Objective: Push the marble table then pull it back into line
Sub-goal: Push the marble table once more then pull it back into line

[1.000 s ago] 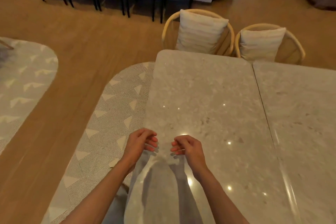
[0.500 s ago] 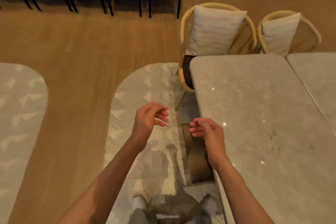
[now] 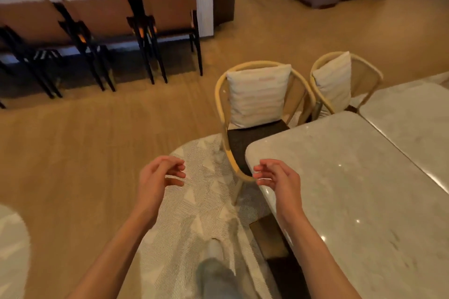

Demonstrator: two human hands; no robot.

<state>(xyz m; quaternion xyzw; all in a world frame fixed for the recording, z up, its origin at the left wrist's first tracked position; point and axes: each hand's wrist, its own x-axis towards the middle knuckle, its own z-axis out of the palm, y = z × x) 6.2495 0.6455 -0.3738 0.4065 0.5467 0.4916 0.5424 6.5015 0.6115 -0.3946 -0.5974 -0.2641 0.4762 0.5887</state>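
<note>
Marble table (image 3: 352, 201): pale grey veined stone, polished and glossy, showing small pinpoint reflections; rounded, smooth edge. Second table (image 3: 413, 128) beside it: same polished grey stone, gleaming along its rim. Nearer chair (image 3: 243, 75): light bent-wood or rattan frame, looking smooth, with a dark woven-looking seat. Cushion (image 3: 257, 94) on it: cream cloth, ribbed, matt. Second chair (image 3: 369, 73): matching frame and cushion. Rug (image 3: 201, 201): matt woven textile, appearing finely lined with pale triangles. Floor (image 3: 97, 141): warm wood planks, giving a low sheen. Far chairs (image 3: 102, 22): black frames, brown matt backs, blurred.
</note>
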